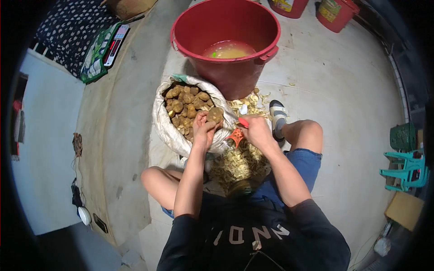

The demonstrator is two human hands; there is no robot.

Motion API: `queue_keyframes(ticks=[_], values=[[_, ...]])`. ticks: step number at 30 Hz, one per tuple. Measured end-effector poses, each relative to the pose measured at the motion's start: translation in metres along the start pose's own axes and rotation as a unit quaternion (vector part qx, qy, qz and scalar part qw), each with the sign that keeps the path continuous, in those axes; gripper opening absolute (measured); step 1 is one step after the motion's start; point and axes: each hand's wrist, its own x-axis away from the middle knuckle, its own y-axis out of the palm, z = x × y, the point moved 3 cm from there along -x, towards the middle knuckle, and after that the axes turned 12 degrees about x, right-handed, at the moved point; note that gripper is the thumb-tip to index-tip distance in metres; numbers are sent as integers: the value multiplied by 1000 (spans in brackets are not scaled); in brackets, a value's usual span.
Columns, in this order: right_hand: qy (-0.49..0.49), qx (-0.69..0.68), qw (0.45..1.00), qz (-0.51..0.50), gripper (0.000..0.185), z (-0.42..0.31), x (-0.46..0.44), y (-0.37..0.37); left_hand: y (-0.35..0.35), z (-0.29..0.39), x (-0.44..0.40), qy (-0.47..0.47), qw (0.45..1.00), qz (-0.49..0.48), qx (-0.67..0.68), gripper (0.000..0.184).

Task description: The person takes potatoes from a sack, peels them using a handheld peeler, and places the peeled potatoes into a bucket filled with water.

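The left hand (204,131) grips an apparently unpeeled potato (215,114) above the sack (168,131), the right hand (258,132) grips a red-handled tool (243,122), peelings (239,165) lie heaped below, and many unpeeled potatoes (187,98) remain sacked near the tub (227,77).

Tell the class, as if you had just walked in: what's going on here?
A seated person holds a brown-skinned potato in the left hand, over the edge of an open white sack of potatoes. The right hand grips a red-handled tool, apparently a peeler, a little apart from the potato. Peelings are heaped on the floor between the legs, and a big red tub with cloudy liquid stands just beyond the sack.
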Motion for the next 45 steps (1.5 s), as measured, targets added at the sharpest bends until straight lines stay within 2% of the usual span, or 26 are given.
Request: queue_keyframes(ticks=[2,5,6,8,11,14,16,17,20,22,24,28,30,32,33,38,41,43,45], values=[[7,17,1000,-4,20,-7,3,1,20,1,8,-5,1000,-18,9,45],[-18,-9,999,41,25,-23,11,-8,44,9,24,68,996,-53,-34,52],[-18,-7,999,43,25,-25,12,-8,47,10,27,68,996,-55,-32,52],[-37,-6,998,54,25,-30,16,-9,52,15,35,131,987,-78,-58,53],[-39,-4,998,51,25,-36,20,-8,53,19,44,143,982,-93,-78,54],[-46,20,997,60,22,-25,16,9,53,22,50,151,977,-129,-78,53],[27,51,998,-30,19,4,1,30,48,19,52,86,988,-124,29,51],[14,11,1000,10,15,3,6,24,52,19,55,79,988,-119,55,50],[-22,-5,999,45,15,-12,8,19,40,24,54,68,989,-91,99,48],[-12,14,999,28,19,-14,8,16,41,26,53,68,989,-80,101,50],[-55,-46,997,38,25,-21,16,9,45,33,57,181,970,-90,-137,51],[-118,-7,987,109,28,-42,27,-2,53,33,58,182,967,-96,-153,54],[-112,-1,986,119,26,-36,23,5,55,33,59,166,971,-108,-137,54],[-54,-5,999,0,23,-10,11,26,57,33,62,152,969,-139,-137,53],[-44,-9,999,-6,20,-7,12,22,65,36,64,142,970,-153,-128,53],[-61,8,998,15,21,-17,14,9,66,41,62,144,966,-165,-138,52],[-100,-35,992,65,25,-19,21,8,59,43,62,179,958,-145,-171,54],[-130,-53,984,113,31,-24,24,5,61,43,65,141,978,-105,-110,58],[-120,-42,987,103,32,-29,27,3,62,42,65,151,978,-103,-103,59]])
